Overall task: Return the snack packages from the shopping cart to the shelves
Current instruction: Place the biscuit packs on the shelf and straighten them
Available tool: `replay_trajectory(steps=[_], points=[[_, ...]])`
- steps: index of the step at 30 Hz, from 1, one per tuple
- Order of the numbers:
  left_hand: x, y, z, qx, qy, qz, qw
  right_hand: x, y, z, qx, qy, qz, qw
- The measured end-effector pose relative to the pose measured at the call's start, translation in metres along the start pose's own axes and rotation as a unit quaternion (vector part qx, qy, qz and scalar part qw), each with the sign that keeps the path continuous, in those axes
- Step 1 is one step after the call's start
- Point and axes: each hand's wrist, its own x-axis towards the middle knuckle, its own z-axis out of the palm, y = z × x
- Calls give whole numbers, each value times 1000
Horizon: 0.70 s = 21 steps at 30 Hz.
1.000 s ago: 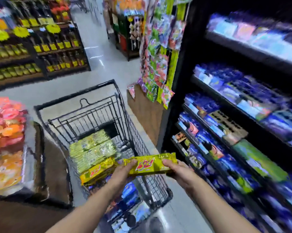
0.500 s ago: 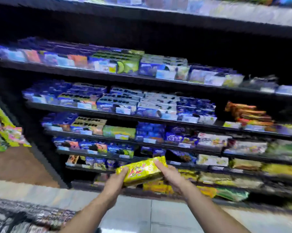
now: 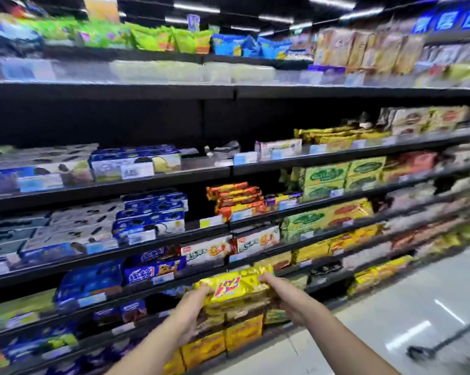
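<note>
I see the yellow snack package (image 3: 232, 286) before the lower rows of the shelves (image 3: 109, 92), its long axis running left-right along them, left grip (image 3: 193, 307) and right grip (image 3: 285, 296) each curled round one end.

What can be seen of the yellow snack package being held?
The yellow snack package is a long, glossy, crinkled foil-like pack with a red logo. It lies roughly level, right end slightly higher, in front of the lower shelves. The left hand grips its left end, the right hand its right end.
</note>
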Motion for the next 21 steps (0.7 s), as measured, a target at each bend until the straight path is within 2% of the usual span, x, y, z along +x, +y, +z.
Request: replay_trajectory(steps=[3, 5, 9, 13, 15, 18, 21], points=[[29, 16, 68, -4, -32, 7, 999, -1, -16, -73, 7, 17, -22, 1000], [49, 27, 106, 17, -21, 16, 1000, 5, -25, -116, -2, 16, -38, 999], [136, 33, 147, 32, -52, 18, 998, 37, -37, -192, 28, 39, -61, 997], [133, 94, 203, 55, -73, 37, 995, 51, -72, -240, 55, 79, -71, 993], [119, 127, 231, 91, -72, 60, 991, 56, -87, -261, 74, 73, -102, 989], [127, 167, 267, 139, -69, 170, 973, 66, -110, -306, 78, 109, -149, 980], [137, 212, 307, 198, -78, 279, 936, 60, -132, -354, 103, 142, -194, 965]])
